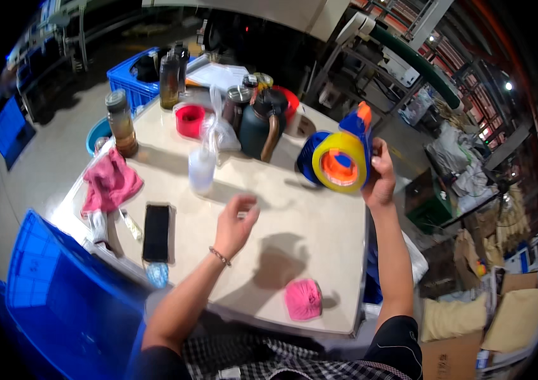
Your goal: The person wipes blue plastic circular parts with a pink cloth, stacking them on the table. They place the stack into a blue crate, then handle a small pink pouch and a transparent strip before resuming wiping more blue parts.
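Note:
My right hand is closed on a tape dispenser, raised over the table's right edge. It is blue and orange and carries a wide yellow tape roll. A round blue piece shows just left of the roll; whether it belongs to the dispenser I cannot tell. Over the middle of the table my left hand is empty, slightly blurred, its fingers loosely curled and apart. A bunched pink bundle lies near the front edge. Beyond the left hand stands a pale translucent bottle.
Left on the table are a black phone and a pink cloth. Toward the back stand a drink bottle, a red container and a dark jug. A large blue crate stands beside the table's left side.

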The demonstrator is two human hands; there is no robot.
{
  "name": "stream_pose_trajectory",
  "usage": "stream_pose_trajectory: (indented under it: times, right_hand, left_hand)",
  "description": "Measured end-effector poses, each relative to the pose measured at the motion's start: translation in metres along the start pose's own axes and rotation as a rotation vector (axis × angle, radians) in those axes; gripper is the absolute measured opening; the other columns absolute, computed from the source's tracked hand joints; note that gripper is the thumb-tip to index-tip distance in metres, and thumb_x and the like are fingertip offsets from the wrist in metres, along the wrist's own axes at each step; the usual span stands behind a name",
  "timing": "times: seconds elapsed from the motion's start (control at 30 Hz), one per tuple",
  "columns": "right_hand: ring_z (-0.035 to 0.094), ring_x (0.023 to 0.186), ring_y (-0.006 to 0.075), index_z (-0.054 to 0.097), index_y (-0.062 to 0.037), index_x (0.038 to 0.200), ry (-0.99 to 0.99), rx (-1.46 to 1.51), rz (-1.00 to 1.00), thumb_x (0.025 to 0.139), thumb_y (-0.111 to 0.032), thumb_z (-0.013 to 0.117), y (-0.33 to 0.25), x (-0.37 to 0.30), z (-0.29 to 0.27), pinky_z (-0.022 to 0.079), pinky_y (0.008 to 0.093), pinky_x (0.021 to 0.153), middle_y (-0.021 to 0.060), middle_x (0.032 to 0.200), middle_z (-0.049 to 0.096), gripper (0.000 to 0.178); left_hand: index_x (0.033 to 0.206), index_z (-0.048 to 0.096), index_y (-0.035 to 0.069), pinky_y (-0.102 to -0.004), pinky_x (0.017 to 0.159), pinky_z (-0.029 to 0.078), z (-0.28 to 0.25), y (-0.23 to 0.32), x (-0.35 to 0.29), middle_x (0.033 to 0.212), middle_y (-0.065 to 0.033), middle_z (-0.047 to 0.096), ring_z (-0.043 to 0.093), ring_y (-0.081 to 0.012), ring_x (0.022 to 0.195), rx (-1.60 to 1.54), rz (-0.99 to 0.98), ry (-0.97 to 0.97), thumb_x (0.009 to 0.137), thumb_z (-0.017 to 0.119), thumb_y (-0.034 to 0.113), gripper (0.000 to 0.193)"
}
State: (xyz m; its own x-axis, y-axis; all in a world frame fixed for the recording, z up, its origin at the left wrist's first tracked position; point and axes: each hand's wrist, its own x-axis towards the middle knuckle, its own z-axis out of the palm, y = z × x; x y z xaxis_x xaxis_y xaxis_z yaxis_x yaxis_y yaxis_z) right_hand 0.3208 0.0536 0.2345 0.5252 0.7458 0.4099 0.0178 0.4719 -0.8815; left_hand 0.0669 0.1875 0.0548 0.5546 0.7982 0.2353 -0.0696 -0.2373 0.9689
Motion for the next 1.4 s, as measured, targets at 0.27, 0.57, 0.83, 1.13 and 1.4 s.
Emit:
stream_pose_trajectory:
  times: [0.27, 0.57, 0.83, 1.13, 1.4]
  right_hand:
    - [0.064, 0.076, 0.0074, 0.041, -0.0085, 0.113, -0.067, -0.494, 0.171, 0.090, -0.021, 0.083, -0.033, -0.153, 0.050, 0.052, 0.0208, 0.069, 0.0052, 0.086, 0.063, 0.049]
    - [0.063, 0.074, 0.0081, 0.042, -0.0064, 0.110, -0.147, -0.831, 0.082, 0.087, -0.016, 0.085, -0.030, -0.170, 0.064, 0.051, 0.0219, 0.066, 0.0053, 0.084, 0.062, 0.049]
    - [0.066, 0.071, 0.0111, 0.045, -0.0045, 0.109, -0.129, -0.954, 0.137, 0.086, -0.023, 0.086, -0.024, -0.169, 0.072, 0.053, 0.0264, 0.064, 0.0100, 0.080, 0.070, 0.050]
    - [0.069, 0.065, 0.0210, 0.048, -0.0065, 0.105, -0.118, -1.276, 0.206, 0.083, -0.027, 0.084, -0.058, -0.189, 0.045, 0.054, 0.0343, 0.063, 0.0099, 0.073, 0.068, 0.047]
    - [0.071, 0.064, 0.0344, 0.048, -0.0045, 0.102, -0.235, -1.804, -0.063, 0.088, -0.032, 0.075, 0.020, -0.172, 0.073, 0.056, 0.0440, 0.059, 0.0158, 0.072, 0.068, 0.041]
  left_hand:
    - [0.116, 0.066, 0.001, -0.0259, 0.076, 0.051, -0.024, 0.081, -0.047, 0.098, -0.0029, 0.067, 0.062, -0.0094, 0.085, -0.789, -0.345, -0.423, 0.109, 0.046, 0.052, 0.055]
    - [0.112, 0.068, 0.004, -0.0221, 0.075, 0.048, 0.000, 0.079, -0.050, 0.092, 0.0020, 0.067, 0.059, -0.0048, 0.081, -0.602, -0.322, -0.464, 0.105, 0.057, 0.052, 0.049]
    - [0.092, 0.069, 0.002, -0.0236, 0.064, 0.045, 0.015, 0.058, -0.053, 0.077, 0.0031, 0.065, 0.053, -0.0049, 0.069, -0.454, -0.076, -0.156, 0.101, 0.069, 0.024, 0.024]
    - [0.085, 0.068, -0.003, -0.0260, 0.064, 0.048, -0.024, 0.045, -0.022, 0.073, -0.0042, 0.069, 0.060, -0.0082, 0.068, -0.273, -0.056, -0.005, 0.097, 0.073, 0.026, 0.032]
    - [0.083, 0.064, 0.004, -0.0365, 0.058, 0.044, 0.019, 0.084, -0.075, 0.071, -0.0116, 0.055, 0.054, -0.0287, 0.064, 0.279, 0.877, 0.046, 0.083, 0.078, 0.001, 0.014]
